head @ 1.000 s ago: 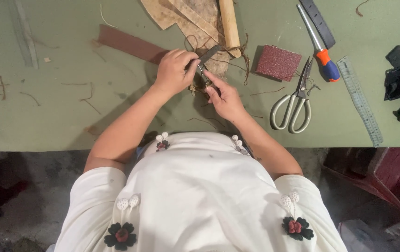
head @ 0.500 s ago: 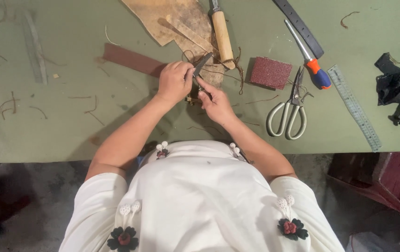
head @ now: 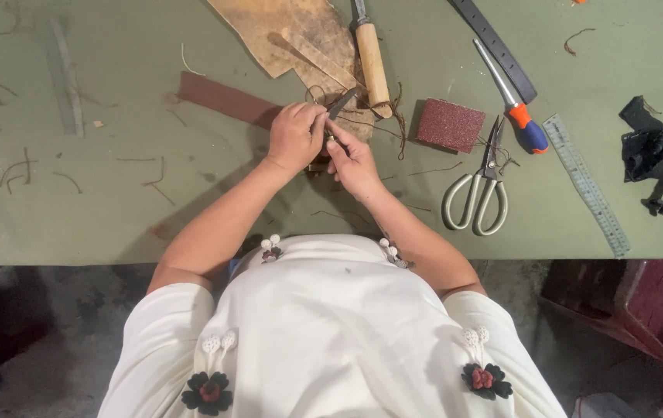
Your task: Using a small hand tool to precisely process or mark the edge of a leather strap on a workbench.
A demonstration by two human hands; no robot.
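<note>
My left hand (head: 294,138) and my right hand (head: 355,161) meet over the green table (head: 115,209), just below a tan leather sheet (head: 293,35). A thin grey blade (head: 341,104) sticks up and to the right from between my left fingers. My right fingertips pinch a small dark leather piece (head: 330,145) against the left hand; most of it is hidden by the fingers. Thin dark leather strands (head: 397,116) curl around the hands.
A wooden-handled knife (head: 371,62) lies on the leather sheet. A red-brown sanding block (head: 449,125), scissors (head: 480,190), an orange-and-blue handled tool (head: 516,116), a dark strap (head: 494,46), a clear ruler (head: 585,182) and a black clamp (head: 660,155) lie to the right. A brown strip (head: 223,97) lies to the left.
Both hands have stayed together on the small piece, with the blade tip shifting slightly. The view has tilted, so the table things sit a little lower in the frame.
</note>
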